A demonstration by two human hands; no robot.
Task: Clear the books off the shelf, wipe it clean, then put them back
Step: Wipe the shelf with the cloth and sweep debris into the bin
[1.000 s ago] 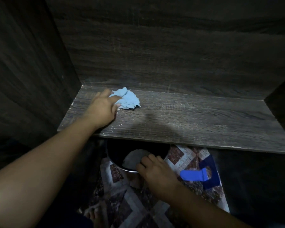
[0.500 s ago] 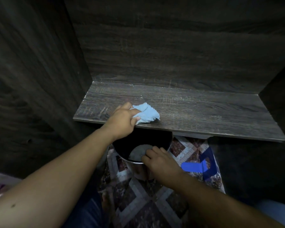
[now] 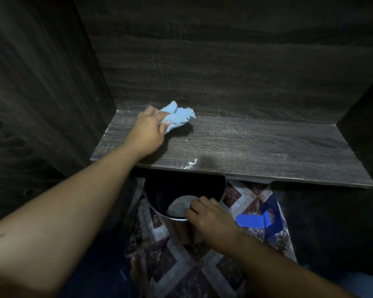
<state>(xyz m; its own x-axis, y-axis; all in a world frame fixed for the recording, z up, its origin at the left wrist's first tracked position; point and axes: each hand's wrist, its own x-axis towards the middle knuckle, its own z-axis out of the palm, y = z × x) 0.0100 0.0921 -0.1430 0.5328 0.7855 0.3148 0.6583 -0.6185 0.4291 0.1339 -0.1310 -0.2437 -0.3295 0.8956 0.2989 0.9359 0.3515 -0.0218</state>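
Note:
A dark wooden shelf with no books on it fills the middle of the view. My left hand grips a crumpled light blue cloth at the shelf's back left corner. A small line of pale dust lies near the front edge. Below the shelf's front edge stands a metal bin with grey dust at its bottom. My right hand holds the bin by its near rim, fingers curled over the edge.
Dark wooden walls close the shelf in on the left, back and right. On the patterned tiled floor beside the bin lies a blue dustpan. My knees show at the bottom edge.
My left hand has carried the cloth from the shelf's front edge above the bin back to the rear left corner. My right hand has stayed on the bin's rim.

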